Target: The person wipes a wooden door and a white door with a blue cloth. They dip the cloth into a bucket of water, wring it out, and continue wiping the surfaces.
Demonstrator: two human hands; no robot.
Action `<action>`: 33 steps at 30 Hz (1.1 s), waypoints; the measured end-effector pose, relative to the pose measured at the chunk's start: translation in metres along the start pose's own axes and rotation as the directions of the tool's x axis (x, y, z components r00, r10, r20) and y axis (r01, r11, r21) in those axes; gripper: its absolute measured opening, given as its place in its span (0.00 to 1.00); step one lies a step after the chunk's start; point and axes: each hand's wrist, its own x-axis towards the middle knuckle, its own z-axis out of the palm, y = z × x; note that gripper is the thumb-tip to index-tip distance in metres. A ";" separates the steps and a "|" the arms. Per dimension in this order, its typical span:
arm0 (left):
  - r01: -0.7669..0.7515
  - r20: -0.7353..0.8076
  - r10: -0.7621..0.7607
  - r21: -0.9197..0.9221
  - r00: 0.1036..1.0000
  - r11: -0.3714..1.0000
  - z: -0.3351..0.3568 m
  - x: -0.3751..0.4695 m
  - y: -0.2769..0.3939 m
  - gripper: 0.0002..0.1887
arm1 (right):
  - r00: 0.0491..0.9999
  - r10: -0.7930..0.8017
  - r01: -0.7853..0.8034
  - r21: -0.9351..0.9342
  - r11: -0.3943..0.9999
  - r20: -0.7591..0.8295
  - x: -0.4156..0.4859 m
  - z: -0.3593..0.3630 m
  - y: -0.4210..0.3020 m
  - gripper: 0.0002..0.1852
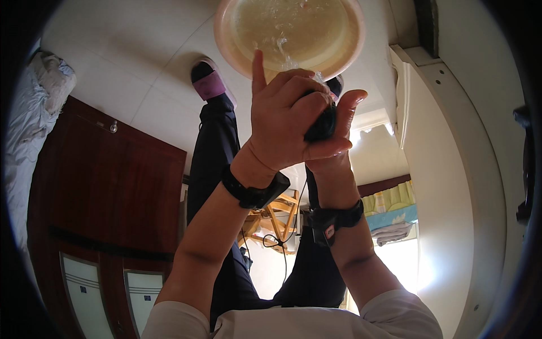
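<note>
Pressed between my two hands is a small black wet bundle (324,125), perhaps cloth; most of it is hidden by the fingers. My left hand (281,114) lies over it, fingers curled, the little finger sticking out. From the other side my right hand (348,114) supports it, its outstretched digits wet and shiny. Water (288,59) runs from the hands down towards a pale pink basin (223,46). Water with ripples or bubbles fills the basin, which stands on the floor beyond my hands. A black band with a small device sits on each wrist.
My foot in a pink slipper (209,84) rests left of the basin; the other is partly hidden. A dark red wooden cabinet (110,178) and crumpled fabric (42,97) are at left. A white panel (449,169) curves along the right. Behind hang a black cord (286,254) and a wooden chair (279,216).
</note>
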 end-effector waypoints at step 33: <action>0.522 0.102 -0.662 -0.708 0.742 0.476 0.000 0.001 0.016 0.22 | 0.989 0.142 -0.142 -0.585 0.798 -0.047 -0.016 0.003 -0.029 0.46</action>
